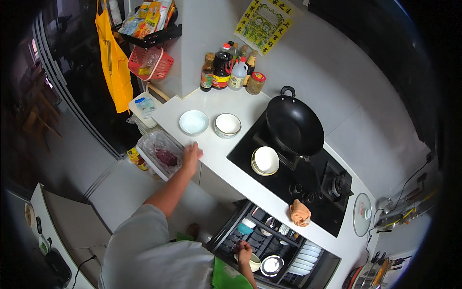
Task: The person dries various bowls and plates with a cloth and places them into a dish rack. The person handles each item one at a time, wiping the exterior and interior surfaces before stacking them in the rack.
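My left hand [191,156] reaches over the counter's front edge, slightly blurred and holding nothing I can see. Just beyond it on the white counter [216,159] sits a pale blue bowl [194,123]. To that bowl's right is a white bowl [227,124], seemingly stacked on another. My right hand [244,251] is low over the pulled-out drawer [231,231], fingers curled. A cream bowl [255,262] lies beside its wrist, partly covered; whether the fingers touch it is unclear. Nearby in the drawer are a shiny round metal dish [272,266] and a row of white plates [305,258].
A stack of white bowls [266,160] stands on the black cooktop [242,155], near a black wok [296,124]. An orange cloth [300,213] lies at the cooktop's front. Sauce bottles [221,70] line the wall. A lined bin [153,164] hangs beside the counter.
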A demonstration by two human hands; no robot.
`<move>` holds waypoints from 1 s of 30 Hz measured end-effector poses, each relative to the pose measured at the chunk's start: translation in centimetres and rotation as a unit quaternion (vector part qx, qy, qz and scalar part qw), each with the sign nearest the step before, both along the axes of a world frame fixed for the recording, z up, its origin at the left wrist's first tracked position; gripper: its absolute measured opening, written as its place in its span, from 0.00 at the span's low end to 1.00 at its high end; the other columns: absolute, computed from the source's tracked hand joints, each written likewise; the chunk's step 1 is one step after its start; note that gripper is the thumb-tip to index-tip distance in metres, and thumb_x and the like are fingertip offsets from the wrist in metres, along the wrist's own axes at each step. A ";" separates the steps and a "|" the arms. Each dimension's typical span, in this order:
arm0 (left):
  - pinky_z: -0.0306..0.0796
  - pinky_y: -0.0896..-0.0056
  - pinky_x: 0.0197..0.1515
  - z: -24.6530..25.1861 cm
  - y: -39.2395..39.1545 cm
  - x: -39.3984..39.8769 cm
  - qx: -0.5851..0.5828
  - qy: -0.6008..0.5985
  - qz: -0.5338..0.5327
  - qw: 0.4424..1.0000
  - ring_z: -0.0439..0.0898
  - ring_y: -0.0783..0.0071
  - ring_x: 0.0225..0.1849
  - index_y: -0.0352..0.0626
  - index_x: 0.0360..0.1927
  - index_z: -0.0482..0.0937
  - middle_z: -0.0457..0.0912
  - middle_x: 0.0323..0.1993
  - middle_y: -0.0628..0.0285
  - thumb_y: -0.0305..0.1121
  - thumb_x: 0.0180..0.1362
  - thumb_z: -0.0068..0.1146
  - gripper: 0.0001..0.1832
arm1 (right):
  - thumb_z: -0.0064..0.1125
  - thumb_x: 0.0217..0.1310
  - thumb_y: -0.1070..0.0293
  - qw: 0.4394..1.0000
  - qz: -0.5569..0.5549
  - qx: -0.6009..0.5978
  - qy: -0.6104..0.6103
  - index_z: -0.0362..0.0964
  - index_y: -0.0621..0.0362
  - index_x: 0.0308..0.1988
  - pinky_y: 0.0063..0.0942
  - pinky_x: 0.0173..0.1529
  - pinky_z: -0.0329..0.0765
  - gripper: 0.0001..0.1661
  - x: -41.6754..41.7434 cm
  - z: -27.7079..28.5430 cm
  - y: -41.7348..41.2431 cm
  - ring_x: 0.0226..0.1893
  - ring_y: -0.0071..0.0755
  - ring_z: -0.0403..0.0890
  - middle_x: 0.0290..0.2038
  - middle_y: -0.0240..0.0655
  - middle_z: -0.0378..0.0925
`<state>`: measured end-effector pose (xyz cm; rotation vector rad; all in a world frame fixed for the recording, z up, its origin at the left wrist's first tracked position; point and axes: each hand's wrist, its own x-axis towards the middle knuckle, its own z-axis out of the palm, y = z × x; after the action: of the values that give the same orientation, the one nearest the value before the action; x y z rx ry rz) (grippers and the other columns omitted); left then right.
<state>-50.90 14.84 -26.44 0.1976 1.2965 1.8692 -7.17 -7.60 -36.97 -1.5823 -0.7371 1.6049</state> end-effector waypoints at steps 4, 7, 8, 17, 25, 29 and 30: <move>0.77 0.67 0.48 2.9 4.2 -3.5 -0.054 -0.044 0.082 0.994 0.75 0.58 0.48 0.36 0.66 0.46 0.63 0.59 0.49 0.48 0.60 0.57 0.43 | 0.52 0.67 0.67 0.999 0.023 0.025 -0.016 0.72 0.61 0.41 0.23 0.30 0.75 0.08 -1.1 1.8 0.6 0.25 0.25 0.77 0.32 0.32 0.78; 0.78 0.61 0.49 1.9 5.3 -5.0 -0.014 -0.072 0.075 0.994 0.75 0.52 0.50 0.38 0.64 0.48 0.61 0.59 0.48 0.37 0.58 0.54 0.37 | 0.53 0.66 0.68 0.996 0.018 0.063 -0.066 0.72 0.60 0.40 0.22 0.29 0.74 0.08 -0.9 3.0 1.5 0.25 0.24 0.76 0.31 0.31 0.78; 0.78 0.58 0.50 1.3 5.7 -5.5 0.011 -0.080 0.073 0.994 0.75 0.50 0.50 0.38 0.62 0.50 0.62 0.58 0.48 0.31 0.57 0.52 0.33 | 0.53 0.66 0.70 0.991 0.006 0.105 -0.087 0.72 0.60 0.40 0.21 0.30 0.73 0.06 -0.4 3.2 2.3 0.26 0.22 0.76 0.31 0.30 0.77; 0.71 0.42 0.58 6.5 -2.8 -0.1 0.113 -0.108 -0.087 0.984 0.68 0.48 0.58 0.44 0.61 0.52 0.58 0.61 0.50 0.17 0.51 0.43 0.32 | 0.55 0.53 0.77 0.706 -0.069 0.427 -0.561 0.62 0.61 0.59 0.47 0.65 0.55 0.31 3.1 18.0 14.9 0.61 0.59 0.59 0.62 0.54 0.58; 0.66 0.45 0.62 7.4 -14.9 8.6 0.020 -0.215 -0.302 0.929 0.69 0.49 0.60 0.35 0.61 0.60 0.68 0.58 0.47 0.29 0.56 0.45 0.27 | 0.60 0.50 0.54 0.762 0.095 0.131 -0.627 0.69 0.45 0.57 0.56 0.62 0.59 0.32 7.8 14.5 23.5 0.62 0.62 0.58 0.64 0.45 0.59; 0.66 0.43 0.60 8.4 -17.7 13.6 -0.012 -0.176 -0.327 0.929 0.71 0.49 0.58 0.34 0.62 0.60 0.69 0.58 0.47 0.33 0.57 0.47 0.28 | 0.61 0.49 0.67 0.706 0.023 0.307 -0.637 0.75 0.52 0.47 0.45 0.53 0.69 0.21 7.8 12.5 21.2 0.47 0.53 0.72 0.49 0.44 0.74; 0.66 0.42 0.60 8.9 -18.2 14.7 -0.016 -0.184 -0.338 0.923 0.71 0.49 0.58 0.34 0.62 0.60 0.69 0.58 0.47 0.33 0.58 0.47 0.28 | 0.61 0.49 0.68 0.733 0.021 0.281 -0.618 0.75 0.53 0.47 0.43 0.52 0.70 0.21 7.9 12.5 20.3 0.45 0.54 0.74 0.47 0.44 0.75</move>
<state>-36.17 -3.33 -17.54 0.2275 0.8481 1.2165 0.73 12.66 -24.46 -1.9784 -1.7168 0.0122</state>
